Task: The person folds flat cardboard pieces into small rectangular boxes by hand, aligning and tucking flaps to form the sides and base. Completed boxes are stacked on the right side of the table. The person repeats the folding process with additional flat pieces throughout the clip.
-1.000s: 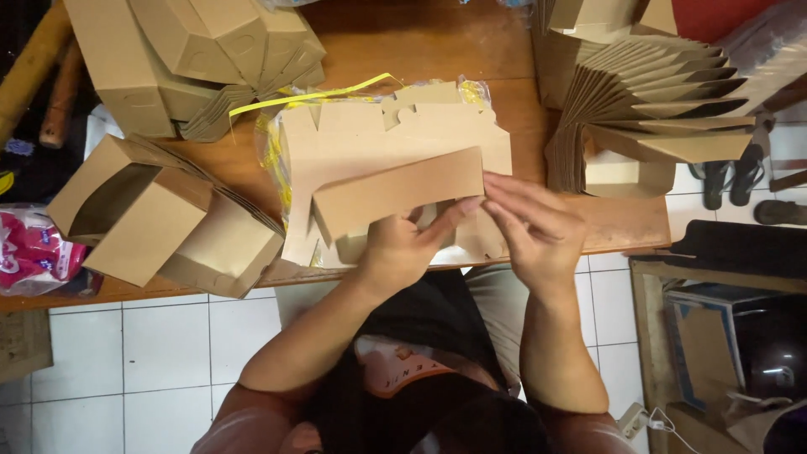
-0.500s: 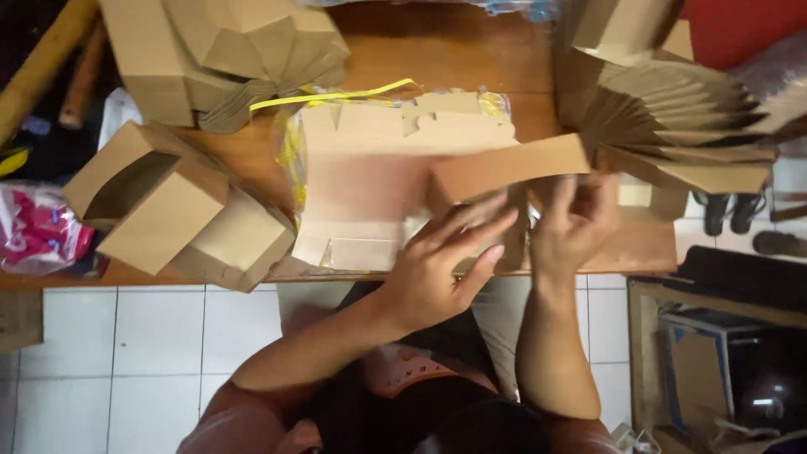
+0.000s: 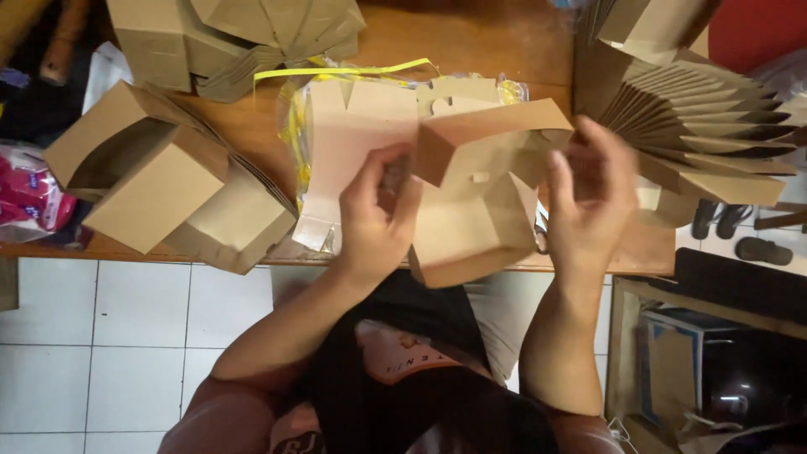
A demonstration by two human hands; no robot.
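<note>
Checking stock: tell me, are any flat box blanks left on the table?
Yes, a stack of flat blanks lies on the table, behind the left hand.

Warm, fairly dim indoor light falls from above, tinting the brown wooden table [image 3: 471, 42] orange. The right hand [image 3: 588, 202] is smeared by motion blur, its fingers soft-edged; the left hand [image 3: 378, 219] is only slightly sharper. The half-folded brown cardboard box [image 3: 471, 193] casts soft shadows inside its folds. The white tiled floor [image 3: 109, 336] looks greyish and dull. Corners darken, especially lower right.
</note>
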